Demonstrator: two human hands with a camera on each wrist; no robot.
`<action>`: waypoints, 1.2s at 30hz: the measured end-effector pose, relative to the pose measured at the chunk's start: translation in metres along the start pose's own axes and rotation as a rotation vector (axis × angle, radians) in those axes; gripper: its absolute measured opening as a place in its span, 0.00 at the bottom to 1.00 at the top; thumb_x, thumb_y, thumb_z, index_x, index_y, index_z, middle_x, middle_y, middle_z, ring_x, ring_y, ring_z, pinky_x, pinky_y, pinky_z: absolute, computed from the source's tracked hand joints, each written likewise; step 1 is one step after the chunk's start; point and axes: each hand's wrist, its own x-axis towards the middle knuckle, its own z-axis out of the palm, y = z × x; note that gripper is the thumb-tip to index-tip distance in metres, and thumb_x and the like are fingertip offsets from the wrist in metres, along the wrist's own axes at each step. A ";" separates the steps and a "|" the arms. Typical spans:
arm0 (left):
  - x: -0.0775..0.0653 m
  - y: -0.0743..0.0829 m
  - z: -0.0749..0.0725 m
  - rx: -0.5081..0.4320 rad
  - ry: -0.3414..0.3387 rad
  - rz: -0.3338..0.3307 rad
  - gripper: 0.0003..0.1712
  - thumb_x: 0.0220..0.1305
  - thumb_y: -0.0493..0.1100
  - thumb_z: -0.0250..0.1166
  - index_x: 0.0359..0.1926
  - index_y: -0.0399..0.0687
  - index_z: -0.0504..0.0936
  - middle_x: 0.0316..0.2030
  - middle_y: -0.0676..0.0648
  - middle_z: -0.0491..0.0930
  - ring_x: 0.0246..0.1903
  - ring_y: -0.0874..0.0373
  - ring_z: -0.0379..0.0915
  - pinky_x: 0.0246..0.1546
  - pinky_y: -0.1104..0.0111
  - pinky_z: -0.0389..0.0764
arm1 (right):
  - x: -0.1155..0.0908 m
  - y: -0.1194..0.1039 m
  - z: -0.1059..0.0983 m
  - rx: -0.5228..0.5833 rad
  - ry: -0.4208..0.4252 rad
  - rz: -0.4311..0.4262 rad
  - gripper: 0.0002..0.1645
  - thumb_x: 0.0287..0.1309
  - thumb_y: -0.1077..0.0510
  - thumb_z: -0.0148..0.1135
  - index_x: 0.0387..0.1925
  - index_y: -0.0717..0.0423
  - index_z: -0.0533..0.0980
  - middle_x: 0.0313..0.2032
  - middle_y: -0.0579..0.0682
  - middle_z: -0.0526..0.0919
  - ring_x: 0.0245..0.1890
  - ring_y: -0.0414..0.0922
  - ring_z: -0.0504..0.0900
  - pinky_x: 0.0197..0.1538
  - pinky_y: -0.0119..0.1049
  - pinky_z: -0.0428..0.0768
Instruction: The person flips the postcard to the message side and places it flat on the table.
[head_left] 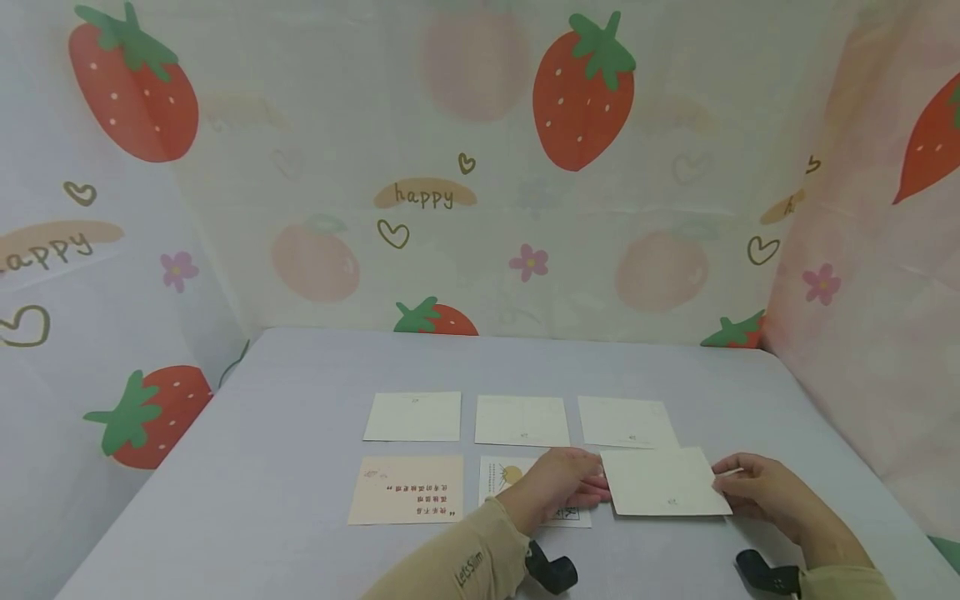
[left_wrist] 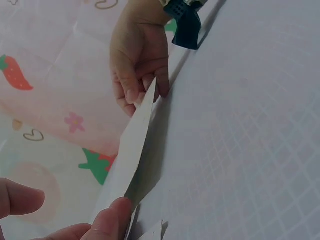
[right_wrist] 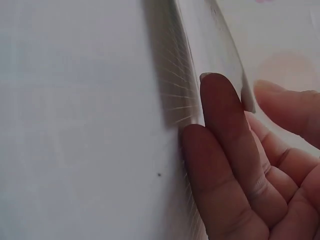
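Observation:
A blank cream card (head_left: 666, 483) with a tiny mark near its lower edge is held slightly tilted above the table. My right hand (head_left: 780, 496) pinches its right edge, fingers beneath and thumb above. My left hand (head_left: 551, 487) is at the card's left edge; in the left wrist view its fingertips (left_wrist: 117, 215) touch the edge, while the thumb (left_wrist: 22, 197) stands apart. Under the left hand lies a picture card (head_left: 510, 477), partly covered. Left of it lies a peach card with printed characters (head_left: 408, 492).
Behind these, three cream cards lie in a row: a left card (head_left: 412, 417), a middle card (head_left: 522, 421) and a right card (head_left: 626, 422). The held card is near the right one. White cloth covers the table (head_left: 225, 500); strawberry-print curtains (head_left: 480, 250) enclose it.

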 end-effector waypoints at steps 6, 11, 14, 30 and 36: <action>-0.001 0.001 -0.001 -0.007 -0.001 -0.003 0.13 0.62 0.41 0.58 0.45 0.39 0.77 0.30 0.42 0.81 0.29 0.55 0.81 0.29 0.71 0.81 | 0.001 0.001 0.000 -0.018 0.016 0.058 0.19 0.55 0.53 0.61 0.41 0.67 0.74 0.31 0.50 0.82 0.32 0.46 0.82 0.37 0.41 0.81; -0.001 0.001 -0.001 0.000 0.002 0.005 0.13 0.62 0.41 0.57 0.45 0.38 0.77 0.31 0.42 0.81 0.30 0.54 0.81 0.31 0.69 0.81 | 0.001 0.000 -0.001 -0.012 0.022 0.092 0.22 0.55 0.51 0.61 0.40 0.67 0.75 0.31 0.52 0.83 0.32 0.46 0.82 0.37 0.40 0.81; -0.001 0.000 -0.001 0.004 -0.001 0.010 0.13 0.62 0.41 0.57 0.45 0.38 0.77 0.31 0.42 0.81 0.30 0.54 0.81 0.32 0.68 0.81 | 0.002 0.001 -0.002 -0.014 0.028 0.097 0.24 0.56 0.49 0.60 0.40 0.69 0.74 0.31 0.53 0.84 0.31 0.46 0.82 0.36 0.40 0.81; -0.006 0.006 -0.008 0.029 -0.039 0.039 0.14 0.61 0.38 0.56 0.47 0.36 0.77 0.33 0.42 0.81 0.32 0.53 0.81 0.33 0.67 0.81 | -0.001 -0.012 -0.002 -0.054 0.069 0.084 0.20 0.54 0.51 0.61 0.35 0.67 0.77 0.26 0.48 0.83 0.26 0.41 0.79 0.32 0.36 0.79; -0.011 0.012 -0.020 0.054 -0.052 0.055 0.16 0.61 0.39 0.56 0.49 0.36 0.76 0.37 0.42 0.81 0.35 0.52 0.80 0.37 0.65 0.81 | -0.003 -0.024 0.004 -0.045 0.059 0.037 0.21 0.56 0.51 0.59 0.38 0.67 0.75 0.27 0.48 0.81 0.27 0.41 0.78 0.34 0.34 0.80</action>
